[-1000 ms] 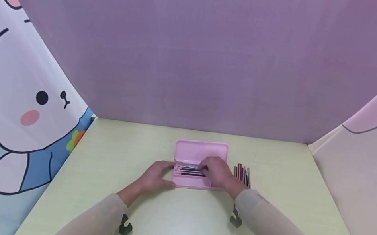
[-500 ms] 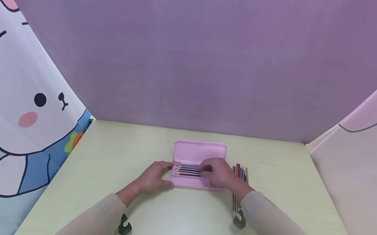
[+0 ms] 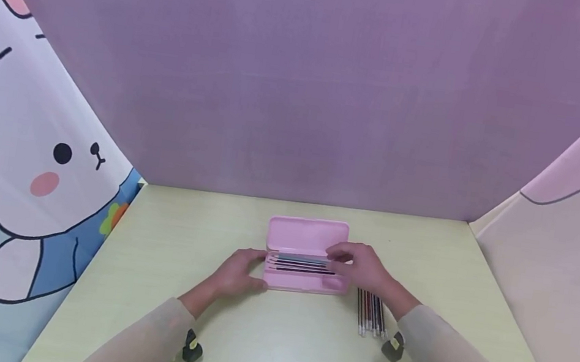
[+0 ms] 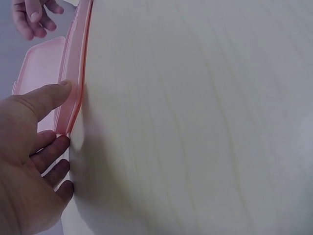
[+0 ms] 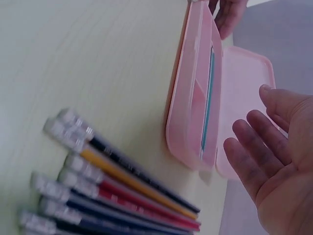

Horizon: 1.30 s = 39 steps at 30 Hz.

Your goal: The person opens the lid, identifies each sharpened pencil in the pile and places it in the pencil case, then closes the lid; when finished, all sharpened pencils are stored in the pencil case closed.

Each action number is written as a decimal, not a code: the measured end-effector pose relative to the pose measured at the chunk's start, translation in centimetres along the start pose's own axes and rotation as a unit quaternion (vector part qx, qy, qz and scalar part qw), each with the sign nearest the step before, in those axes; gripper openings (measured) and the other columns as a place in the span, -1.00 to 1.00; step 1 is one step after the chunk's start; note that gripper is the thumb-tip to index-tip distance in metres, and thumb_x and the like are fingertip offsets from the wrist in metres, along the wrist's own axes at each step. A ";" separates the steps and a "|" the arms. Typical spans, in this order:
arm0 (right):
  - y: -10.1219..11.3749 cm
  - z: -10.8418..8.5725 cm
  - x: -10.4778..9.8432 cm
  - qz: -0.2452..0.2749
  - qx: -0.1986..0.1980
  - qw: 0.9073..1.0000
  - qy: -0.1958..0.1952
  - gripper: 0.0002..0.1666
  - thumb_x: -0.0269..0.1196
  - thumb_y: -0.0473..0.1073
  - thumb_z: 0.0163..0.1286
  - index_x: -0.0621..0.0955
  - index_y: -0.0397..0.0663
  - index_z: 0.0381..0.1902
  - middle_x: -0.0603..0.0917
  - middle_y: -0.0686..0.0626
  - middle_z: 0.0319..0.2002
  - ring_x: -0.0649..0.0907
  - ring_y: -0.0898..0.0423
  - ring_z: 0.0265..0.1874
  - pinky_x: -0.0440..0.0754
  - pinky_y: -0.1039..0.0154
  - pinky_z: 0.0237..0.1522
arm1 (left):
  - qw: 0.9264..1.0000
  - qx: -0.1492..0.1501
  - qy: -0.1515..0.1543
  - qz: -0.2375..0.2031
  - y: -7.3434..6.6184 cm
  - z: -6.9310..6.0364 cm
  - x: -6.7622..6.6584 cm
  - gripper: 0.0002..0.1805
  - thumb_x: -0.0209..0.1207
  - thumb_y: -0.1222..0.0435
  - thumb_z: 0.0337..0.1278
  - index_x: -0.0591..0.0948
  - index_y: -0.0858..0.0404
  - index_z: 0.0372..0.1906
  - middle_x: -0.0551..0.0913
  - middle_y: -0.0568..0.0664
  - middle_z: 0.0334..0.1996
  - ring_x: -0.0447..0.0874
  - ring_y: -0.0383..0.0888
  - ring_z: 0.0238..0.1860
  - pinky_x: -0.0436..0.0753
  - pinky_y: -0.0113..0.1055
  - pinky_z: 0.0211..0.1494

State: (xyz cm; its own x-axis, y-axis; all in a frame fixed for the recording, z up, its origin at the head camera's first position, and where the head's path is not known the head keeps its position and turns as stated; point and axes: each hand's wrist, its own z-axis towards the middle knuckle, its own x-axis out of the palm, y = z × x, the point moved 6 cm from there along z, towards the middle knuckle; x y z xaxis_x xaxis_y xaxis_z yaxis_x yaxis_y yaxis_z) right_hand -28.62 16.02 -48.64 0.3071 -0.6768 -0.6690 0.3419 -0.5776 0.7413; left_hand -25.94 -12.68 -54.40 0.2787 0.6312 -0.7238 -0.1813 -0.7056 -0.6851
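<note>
A pink pencil case (image 3: 307, 236) lies on the table with its lid raised at the back. Several pencils (image 3: 300, 265) lie side by side in its long compartment. My left hand (image 3: 237, 272) holds the case by its left end, thumb on the front wall in the left wrist view and fingers around the end. Over the right end of the case, my right hand (image 3: 361, 268) hovers with loosely bent fingers and nothing in it. In the right wrist view, more pencils (image 5: 122, 181) with eraser ends lie beside the case, dark, red and yellow.
The pale wooden table (image 3: 267, 345) runs back to a purple wall (image 3: 303, 84). Printed cloth (image 3: 46, 171) with a cartoon rabbit hangs at the left, and a pink and cream one (image 3: 562, 262) at the right. A dark wrist camera (image 3: 393, 348) sits under each sleeve.
My right hand has drawn back rightward from over the pencils in the case, and its fingers have opened. The loose pencils' eraser ends show more. My left hand stays put.
</note>
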 end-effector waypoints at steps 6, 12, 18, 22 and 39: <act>-1.2 -1.1 -2.4 0.003 0.000 0.999 -0.038 -0.62 0.41 -0.21 0.34 0.71 -0.21 0.09 0.81 -0.06 -0.15 0.77 0.04 -0.16 0.78 0.19 -0.06 | 1.000 -0.002 -0.002 0.001 -0.1 -0.1 0.0 -0.10 0.53 0.13 -0.03 0.43 0.23 0.47 0.49 0.14 0.42 0.35 0.21 0.47 0.29 0.25 0.55; -2.5 -2.3 -5.5 -0.001 0.032 0.997 -0.072 -0.63 0.41 -0.19 0.35 0.70 -0.18 0.09 0.80 -0.13 -0.14 0.78 -0.07 -0.18 0.80 0.22 -0.26 | 1.000 0.000 -0.004 0.003 -0.2 0.0 -0.2 -0.09 0.53 0.12 -0.03 0.43 0.25 0.47 0.49 0.16 0.42 0.36 0.23 0.47 0.31 0.25 0.54; -4.5 -3.7 -7.3 0.002 0.071 0.993 -0.091 -0.67 0.38 -0.21 0.38 0.69 -0.18 0.07 0.78 -0.15 -0.14 0.78 -0.02 -0.23 0.79 0.20 -0.40 | 1.000 -0.002 -0.005 0.006 -0.1 0.2 -0.2 -0.08 0.53 0.12 -0.04 0.42 0.24 0.47 0.48 0.15 0.43 0.35 0.22 0.48 0.30 0.25 0.54; -6.1 -4.8 -7.4 -0.005 0.096 0.991 -0.092 -0.68 0.36 -0.22 0.38 0.69 -0.22 0.06 0.78 -0.15 -0.16 0.76 0.05 -0.28 0.77 0.24 -0.46 | 1.000 0.001 -0.005 0.009 0.2 0.2 0.1 -0.10 0.53 0.12 -0.03 0.44 0.21 0.46 0.50 0.12 0.42 0.36 0.21 0.47 0.29 0.26 0.54; -9.3 -7.1 -4.2 -0.020 0.157 0.986 -0.051 -0.65 0.43 -0.18 0.28 0.72 -0.23 -0.02 0.76 -0.05 -0.24 0.70 0.09 -0.31 0.73 0.25 -0.40 | 1.000 0.013 -0.010 0.022 0.0 0.1 0.2 -0.14 0.52 0.15 -0.01 0.46 0.23 0.44 0.53 0.13 0.39 0.39 0.20 0.45 0.29 0.23 0.55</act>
State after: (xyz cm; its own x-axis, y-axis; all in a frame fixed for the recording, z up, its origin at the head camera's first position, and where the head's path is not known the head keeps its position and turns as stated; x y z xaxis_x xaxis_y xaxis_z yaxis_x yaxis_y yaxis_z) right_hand -26.81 27.47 -53.06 0.2033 -0.6840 -0.7006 0.0559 -0.7062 0.7058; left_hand -25.99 -12.53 -54.53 0.2512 0.6067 -0.7542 -0.2171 -0.7240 -0.6548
